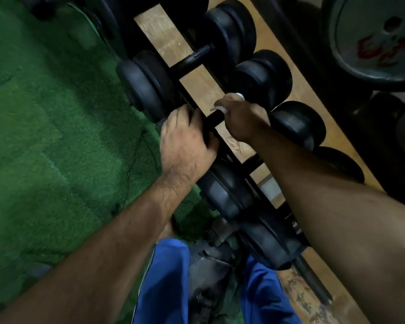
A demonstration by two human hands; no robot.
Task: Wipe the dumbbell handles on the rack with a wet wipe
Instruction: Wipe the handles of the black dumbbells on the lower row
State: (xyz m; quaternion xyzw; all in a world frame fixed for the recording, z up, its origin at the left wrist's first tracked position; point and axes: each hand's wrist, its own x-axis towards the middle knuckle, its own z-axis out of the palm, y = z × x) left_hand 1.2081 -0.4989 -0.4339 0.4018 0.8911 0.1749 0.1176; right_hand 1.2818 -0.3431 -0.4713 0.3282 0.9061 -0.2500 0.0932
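Several black dumbbells lie across a black rack that runs diagonally through the view. My right hand is closed around the handle of the middle dumbbell, with a white wet wipe bunched under its fingers. My left hand grips the near head of that same dumbbell, most of which it hides. The far head of this dumbbell shows beyond my right wrist. Another dumbbell handle lies bare further up the rack.
Green turf covers the floor left of the rack, and a wooden floor shows between the handles. A large weight plate with red marks leans at the top right. My legs in blue trousers stand at the bottom.
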